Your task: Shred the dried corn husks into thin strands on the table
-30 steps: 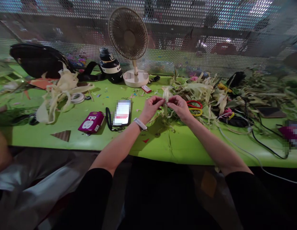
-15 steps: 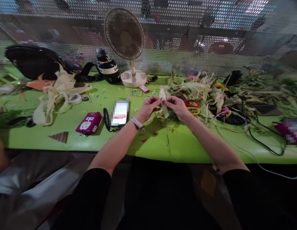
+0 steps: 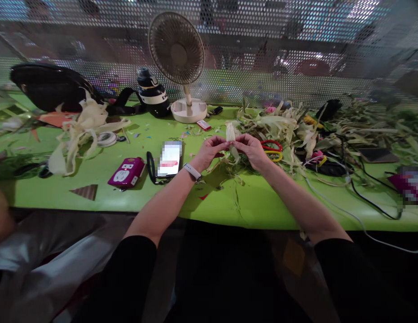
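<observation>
Between my hands, above the green tabletop (image 3: pixel 182 197), a pale corn husk (image 3: pixel 231 131) stands upright, its lower strips hanging below my fingers. My left hand (image 3: pixel 209 151), with a white band on the wrist, pinches it from the left. From the other side my right hand (image 3: pixel 251 150) pinches it too, and the fingertips of both hands nearly meet at its middle. Scissors (image 3: pixel 273 155) with red and yellow handles lie just right of my right hand, partly under dried husks (image 3: pixel 276 123).
A phone (image 3: pixel 170 158) and a purple power socket block (image 3: pixel 127 173) lie left of my arms. Behind them stand a fan (image 3: pixel 188 111), a black bottle (image 3: pixel 154 96) and a black bag (image 3: pixel 50 87). Cables (image 3: pixel 333 202) run across the right side. Another person's arm (image 3: pixel 0 215) shows at far left.
Both hands stay in nearly the same place, still pinching the corn husk. Its upper part now looks straighter and wider, and the fingertips are closer together. The view has shifted very slightly.
</observation>
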Tool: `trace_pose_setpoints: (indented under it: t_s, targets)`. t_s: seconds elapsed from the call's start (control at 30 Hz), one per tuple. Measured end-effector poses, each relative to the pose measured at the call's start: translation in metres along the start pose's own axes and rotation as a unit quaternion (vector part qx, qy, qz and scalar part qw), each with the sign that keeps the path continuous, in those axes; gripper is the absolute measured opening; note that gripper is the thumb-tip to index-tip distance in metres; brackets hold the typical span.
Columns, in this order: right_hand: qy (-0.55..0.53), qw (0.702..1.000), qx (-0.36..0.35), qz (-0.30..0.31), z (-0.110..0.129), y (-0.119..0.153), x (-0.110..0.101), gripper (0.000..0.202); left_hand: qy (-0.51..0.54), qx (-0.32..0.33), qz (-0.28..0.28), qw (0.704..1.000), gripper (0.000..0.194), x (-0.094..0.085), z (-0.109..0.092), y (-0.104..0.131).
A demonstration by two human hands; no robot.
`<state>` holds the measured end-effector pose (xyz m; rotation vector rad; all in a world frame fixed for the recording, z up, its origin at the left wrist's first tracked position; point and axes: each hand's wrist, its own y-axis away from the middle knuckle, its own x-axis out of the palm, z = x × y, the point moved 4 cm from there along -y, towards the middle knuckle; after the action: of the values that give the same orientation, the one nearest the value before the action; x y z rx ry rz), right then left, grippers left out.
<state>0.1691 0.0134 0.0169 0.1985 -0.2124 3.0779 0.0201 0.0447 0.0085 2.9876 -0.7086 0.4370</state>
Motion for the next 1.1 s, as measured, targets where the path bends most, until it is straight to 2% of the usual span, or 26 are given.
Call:
trace_pose_setpoints:
  t_s: [0.27, 0.37, 0.47, 0.7, 0.87, 0.97, 1.1]
  targets:
    - [-0.082, 0.994, 0.063, 0.024, 0.005, 0.002, 0.0, 0.027, -0.023, 0.034, 0.042, 0.998, 0.041, 0.005, -0.006, 0.001]
    - [-0.067, 0.993, 0.092, 0.014, 0.004, 0.002, -0.001, 0.024, -0.03, 0.042, 0.047, 0.998, 0.041, 0.005, -0.007, 0.002]
    - [-0.03, 0.992, 0.111, 0.042, 0.003, 0.004, 0.001, 0.029, -0.04, 0.046, 0.044, 0.997, 0.038, 0.004, -0.007, 0.001]
    - [0.065, 0.996, 0.027, 0.049, 0.009, -0.001, -0.002, 0.035, -0.092, 0.055, 0.052, 0.993, 0.037, 0.002, -0.007, -0.002]
    - [0.149, 0.986, -0.037, 0.063, 0.008, -0.007, -0.005, 0.034, -0.147, 0.043, 0.064, 0.986, 0.028, 0.002, -0.007, -0.002]
    - [0.22, 0.971, -0.068, 0.065, 0.009, -0.006, -0.005, 0.026, -0.168, 0.028, 0.079, 0.982, 0.024, 0.002, -0.006, -0.002]
    - [0.327, 0.935, -0.131, 0.04, 0.016, -0.002, -0.008, 0.017, -0.193, 0.033, 0.079, 0.978, 0.022, 0.002, -0.006, -0.002]
